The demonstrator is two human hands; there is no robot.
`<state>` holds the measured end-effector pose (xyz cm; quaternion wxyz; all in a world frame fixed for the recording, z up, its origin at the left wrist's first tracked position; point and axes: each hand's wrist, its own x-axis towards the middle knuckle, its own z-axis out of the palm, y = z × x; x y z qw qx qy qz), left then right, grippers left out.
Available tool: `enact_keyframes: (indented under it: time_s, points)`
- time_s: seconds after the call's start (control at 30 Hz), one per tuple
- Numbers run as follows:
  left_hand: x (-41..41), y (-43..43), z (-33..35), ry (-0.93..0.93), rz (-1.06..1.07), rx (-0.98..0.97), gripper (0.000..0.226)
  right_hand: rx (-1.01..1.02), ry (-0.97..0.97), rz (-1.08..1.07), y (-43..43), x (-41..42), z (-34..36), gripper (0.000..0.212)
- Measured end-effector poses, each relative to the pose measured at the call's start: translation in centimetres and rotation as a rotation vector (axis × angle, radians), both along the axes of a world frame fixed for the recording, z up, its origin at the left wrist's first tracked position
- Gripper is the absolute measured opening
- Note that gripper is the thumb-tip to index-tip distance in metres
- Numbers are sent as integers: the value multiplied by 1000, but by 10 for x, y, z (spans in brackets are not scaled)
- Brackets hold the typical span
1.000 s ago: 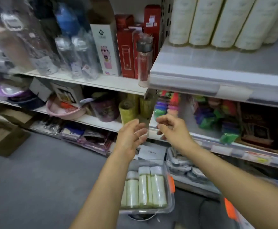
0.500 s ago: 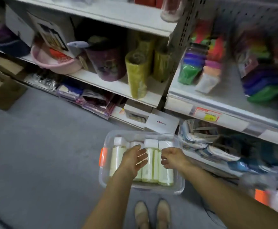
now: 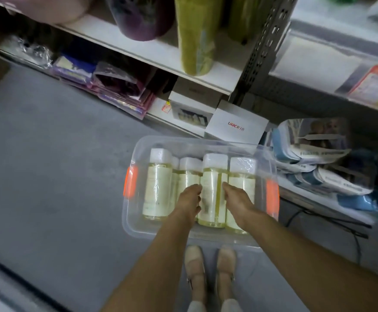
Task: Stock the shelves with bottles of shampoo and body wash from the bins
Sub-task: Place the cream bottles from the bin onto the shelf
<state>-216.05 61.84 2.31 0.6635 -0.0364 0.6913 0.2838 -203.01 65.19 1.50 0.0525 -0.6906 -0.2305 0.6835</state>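
A clear plastic bin [image 3: 131, 221] with orange latches [image 3: 130, 184] sits on the grey floor in front of the shelves. Several pale yellow bottles with white caps [image 3: 157, 188] lie side by side in it. My left hand [image 3: 189, 202] reaches into the bin and its fingers curl down around a bottle left of the middle bottle [image 3: 212, 176]. On the other side of that middle bottle, my right hand [image 3: 237, 200] curls around the rightmost bottle [image 3: 242, 174]. The fingertips of both hands are hidden.
White shelves [image 3: 152, 52] rise behind the bin, holding a yellow roll [image 3: 194, 41] and a purple pot. A white box [image 3: 236, 126] leans at the shelf foot. Stacked blue packs [image 3: 314, 154] lie at the right. My shoes [image 3: 194, 266] stand just before the bin.
My view dropped from the upper shelves down to the bin. Both hands came down from shelf height into the bin and their fingers closed onto bottles.
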Motion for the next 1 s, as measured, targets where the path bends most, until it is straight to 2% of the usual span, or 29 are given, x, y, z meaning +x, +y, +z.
enact_keyframes:
  time_s: [0.3, 0.43, 0.57, 0.63, 0.83, 0.93, 1.0]
  points:
    - [-13, 10, -29, 83, -121, 3, 59, -52, 66, -87, 1, -21, -28, 43]
    - [-20, 14, -46, 100, -117, 2, 51, -48, 63, -143, -2, -30, -40, 35]
    - [-21, 16, -43, 42, -68, -7, 41, -56, 71, -124, -5, -28, -36, 40]
    - [-23, 14, -38, -8, -33, 7, 44, -40, 95, -81, -7, -26, -26, 41]
    - [-27, 3, -34, -41, -3, 12, 103, 77, 95, 30, -6, -27, 25, 32]
    - [-32, 1, -35, -77, 22, 36, 114, 144, 89, 67, -3, -26, 58, 29]
    - [-36, 2, -4, -94, 27, 50, 116, 182, 82, 83, -1, -25, 80, 31]
